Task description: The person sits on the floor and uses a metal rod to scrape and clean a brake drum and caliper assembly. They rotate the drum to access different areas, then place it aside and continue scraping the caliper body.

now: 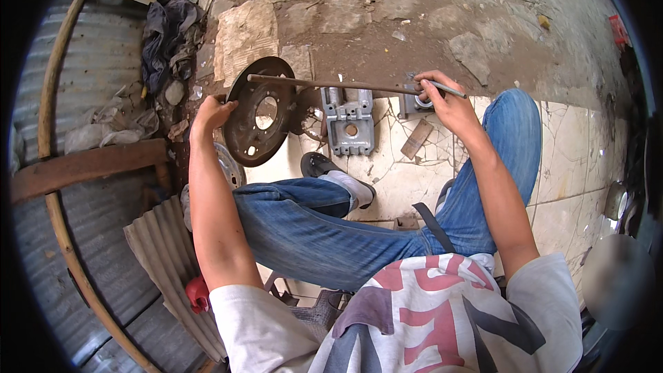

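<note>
My left hand (213, 114) grips the left rim of a dark round metal plate (238, 128). The plate is tilted up, with a large centre hole and smaller holes around it. In my right hand (445, 103) is a long thin rusty rod (345, 85). Its far end lies across the plate's upper part; whether it touches is unclear. A short grey metal stick (449, 88) pokes out between the same fingers; I cannot tell if it is separate from the rod. Below the rod, a grey cast-metal block (351, 137) with a round hole rests on the tiles.
Another grey metal part (412, 105) lies partly behind my right hand. A small flat brown piece (417, 139) is on the cracked tiles (394, 186). Flattened cardboard (245, 34) lies on the dirt ahead. Corrugated sheets (90, 62) and a wooden beam (90, 166) stand at left.
</note>
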